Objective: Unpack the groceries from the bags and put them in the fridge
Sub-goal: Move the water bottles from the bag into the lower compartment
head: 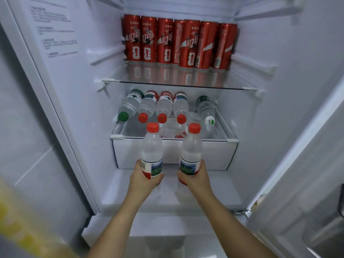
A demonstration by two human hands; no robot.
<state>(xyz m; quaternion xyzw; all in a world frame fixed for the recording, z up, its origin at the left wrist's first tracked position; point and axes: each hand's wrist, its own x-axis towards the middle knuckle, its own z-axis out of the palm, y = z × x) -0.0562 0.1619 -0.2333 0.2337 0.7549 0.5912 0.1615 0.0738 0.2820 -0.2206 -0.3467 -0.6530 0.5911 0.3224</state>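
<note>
Both hands full here — left hand [143, 180] wrapped round the base of one red-capped water bottle [151, 151], right hand [195, 178] gripping a second bottle [191, 151]. Both upright, caps well above the fingers, just in front of the fridge drawer [173, 153] — more bottles [163, 107] lying beyond, red cans [178, 41] higher up.

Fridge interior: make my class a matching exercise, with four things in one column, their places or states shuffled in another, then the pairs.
1 red metal drink cans
2 green-capped clear plastic bottle
3 white-capped clear plastic bottle
4 left hand

A lies rightmost in bottle row
B stand on glass shelf
C holds upright red-capped bottle
D lies leftmost in bottle row

Pairs: 1-B, 2-D, 3-A, 4-C
</note>
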